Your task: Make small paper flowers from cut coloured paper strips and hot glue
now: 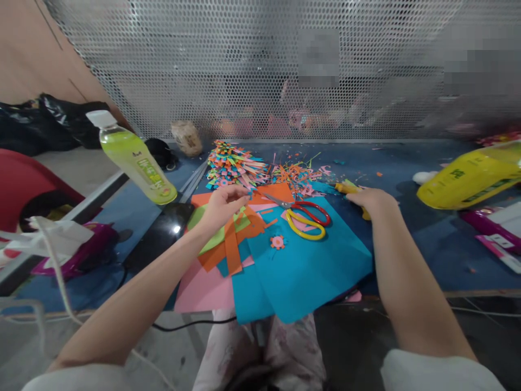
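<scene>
My left hand (228, 203) is above the paper stack with its fingers pinched, and a small bluish paper piece (250, 193) shows at the tips. My right hand (372, 200) is closed around a yellow glue gun (347, 188) at the right, its nozzle pointing left; part of the tool is hidden by the hand. Between the hands lie scissors (307, 221) with one red and one yellow handle, blades partly apart. Under them spread blue paper sheets (301, 277), with orange strips (233, 247) and pink paper (203, 288). A small pink paper flower (277, 242) rests on the blue sheet.
Behind the sheets stand a pile of fringed paper pieces (234, 168) and loose clippings (299, 176). A green drink bottle (138, 163) is at left, near a black glossy object (160, 233). At right lies a yellow bottle (468, 179). A perforated metal panel (244, 65) borders the back.
</scene>
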`<state>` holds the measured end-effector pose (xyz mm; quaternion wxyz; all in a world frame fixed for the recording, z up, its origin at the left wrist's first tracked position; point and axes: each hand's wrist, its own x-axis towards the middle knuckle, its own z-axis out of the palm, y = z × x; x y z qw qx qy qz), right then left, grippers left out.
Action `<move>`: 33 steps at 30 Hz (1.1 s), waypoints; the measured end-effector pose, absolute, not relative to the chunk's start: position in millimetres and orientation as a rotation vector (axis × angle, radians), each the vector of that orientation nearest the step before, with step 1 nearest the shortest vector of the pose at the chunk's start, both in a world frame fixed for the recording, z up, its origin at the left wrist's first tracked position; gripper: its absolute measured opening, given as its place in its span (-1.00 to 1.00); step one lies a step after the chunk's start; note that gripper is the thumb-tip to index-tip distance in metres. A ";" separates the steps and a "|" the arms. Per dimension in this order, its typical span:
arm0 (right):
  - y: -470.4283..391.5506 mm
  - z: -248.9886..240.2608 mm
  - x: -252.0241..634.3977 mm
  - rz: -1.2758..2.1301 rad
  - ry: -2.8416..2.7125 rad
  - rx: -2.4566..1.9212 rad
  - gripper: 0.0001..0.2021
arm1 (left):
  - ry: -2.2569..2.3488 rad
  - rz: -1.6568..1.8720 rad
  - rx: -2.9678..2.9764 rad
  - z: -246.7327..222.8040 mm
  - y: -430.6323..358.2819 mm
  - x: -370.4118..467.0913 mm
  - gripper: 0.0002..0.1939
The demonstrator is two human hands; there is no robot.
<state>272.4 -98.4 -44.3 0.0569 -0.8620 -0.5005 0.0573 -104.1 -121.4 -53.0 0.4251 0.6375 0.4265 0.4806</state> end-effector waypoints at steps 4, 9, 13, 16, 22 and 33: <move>-101.0 -35.0 272.1 0.299 -1.309 -2.769 -0.47 | 1.101 1.217 1.551 -54.4 -121.2 -103.3 -0.78; -109.5 -14.4 256.7 0.256 -1.312 -2.651 -0.46 | 1.102 1.191 1.534 -55.0 -122.0 -101.2 -0.77; -119.1 -7.9 220.9 -0.049 -1.534 -2.078 -0.54 | 1.061 1.216 1.452 -53.4 -128.4 -97.3 -0.75; -127.0 -11.4 191.3 -0.234 -1.733 -1.625 -0.57 | 1.026 1.212 1.342 -52.1 -133.7 -95.0 -0.76; -142.1 -17.8 163.6 -0.415 -1.779 -1.428 -0.63 | 0.999 1.192 1.188 -46.5 -142.8 -90.2 -0.74; -151.5 -23.9 154.4 -0.453 -1.924 -1.441 -0.65 | 0.864 1.156 1.161 -40.8 -150.1 -90.3 -0.79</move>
